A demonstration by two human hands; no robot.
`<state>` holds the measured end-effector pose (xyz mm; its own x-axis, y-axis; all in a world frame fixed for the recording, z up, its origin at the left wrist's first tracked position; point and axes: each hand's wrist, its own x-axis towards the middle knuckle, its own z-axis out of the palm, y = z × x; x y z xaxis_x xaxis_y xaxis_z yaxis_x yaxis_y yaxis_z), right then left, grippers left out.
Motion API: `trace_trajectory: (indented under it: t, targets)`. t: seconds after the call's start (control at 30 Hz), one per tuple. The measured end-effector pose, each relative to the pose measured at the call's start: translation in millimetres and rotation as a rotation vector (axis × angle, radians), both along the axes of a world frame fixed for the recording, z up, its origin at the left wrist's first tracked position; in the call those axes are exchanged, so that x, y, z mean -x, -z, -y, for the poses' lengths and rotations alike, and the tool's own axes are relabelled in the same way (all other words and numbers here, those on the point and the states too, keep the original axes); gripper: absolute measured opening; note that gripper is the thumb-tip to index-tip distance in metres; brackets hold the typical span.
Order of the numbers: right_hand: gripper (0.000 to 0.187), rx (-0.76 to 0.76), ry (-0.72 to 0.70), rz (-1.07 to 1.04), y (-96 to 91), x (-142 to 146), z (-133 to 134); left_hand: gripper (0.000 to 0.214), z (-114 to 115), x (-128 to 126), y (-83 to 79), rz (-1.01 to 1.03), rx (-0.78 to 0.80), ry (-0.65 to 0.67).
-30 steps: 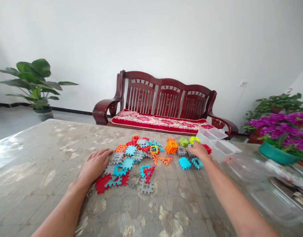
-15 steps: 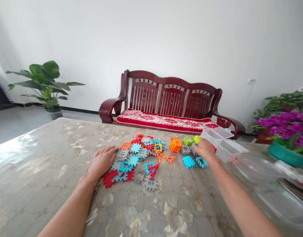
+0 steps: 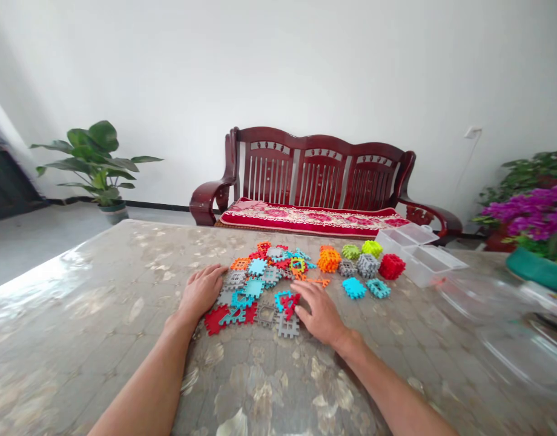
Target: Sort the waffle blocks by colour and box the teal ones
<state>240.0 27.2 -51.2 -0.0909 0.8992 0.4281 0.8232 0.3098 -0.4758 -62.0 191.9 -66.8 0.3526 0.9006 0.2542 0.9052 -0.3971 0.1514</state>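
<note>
My left hand (image 3: pixel 202 292) lies flat on the table at the left edge of a loose heap of interlocking plastic tiles, fingers stretched out and holding nothing. My right hand (image 3: pixel 318 310) is at the heap's right side, thumb and fingers apart, nearest a red triangular tile (image 3: pixel 288 305) and a grey window tile (image 3: pixel 287 326); whether it touches them I cannot tell. In the heap are a light blue square tile (image 3: pixel 254 287), a red tile (image 3: pixel 215 322) and an orange tile (image 3: pixel 240 264). Orange triangles behind my right fingers are partly hidden.
Right of the heap stand sorted stacks: orange (image 3: pixel 328 259), red (image 3: pixel 392 266), grey (image 3: pixel 368 265), blue (image 3: pixel 353 288) and yellow-green (image 3: pixel 372 247). Beyond them is a clear divided box (image 3: pixel 424 269), with clear plastic lids (image 3: pixel 476 303) nearer. A flower pot (image 3: pixel 537 267) stands far right; a wooden bench (image 3: pixel 315 175) is behind.
My right hand has left the sorted stacks and moved left and nearer, to the heap's right side, uncovering the grey and red stacks. My left hand stays beside the heap.
</note>
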Motion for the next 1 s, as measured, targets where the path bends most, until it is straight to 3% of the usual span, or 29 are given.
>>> trace_trajectory:
  t: [0.13,0.37,0.53,0.77,1.0]
  targets:
    - [0.039,0.008,-0.083,0.043,-0.1,0.0,1.3,0.048,0.2,-0.1,-1.1,-0.008,0.012,-0.009]
    - [0.043,-0.037,0.164,0.005,7.7,-12.7,2.3,0.048,0.7,-0.9,-2.4,0.013,0.018,0.002]
    - [0.044,-0.12,0.068,0.032,2.7,-1.7,0.8,0.047,1.1,-1.0,-2.9,0.006,0.018,-0.008]
    - [0.044,0.005,0.04,0.246,4.9,14.2,-3.8,0.048,1.4,-1.2,-3.6,0.002,0.022,-0.001]
    - [0.051,-0.038,0.006,0.267,6.2,11.5,-4.9,0.046,2.9,-2.7,-4.7,0.01,0.011,-0.014]
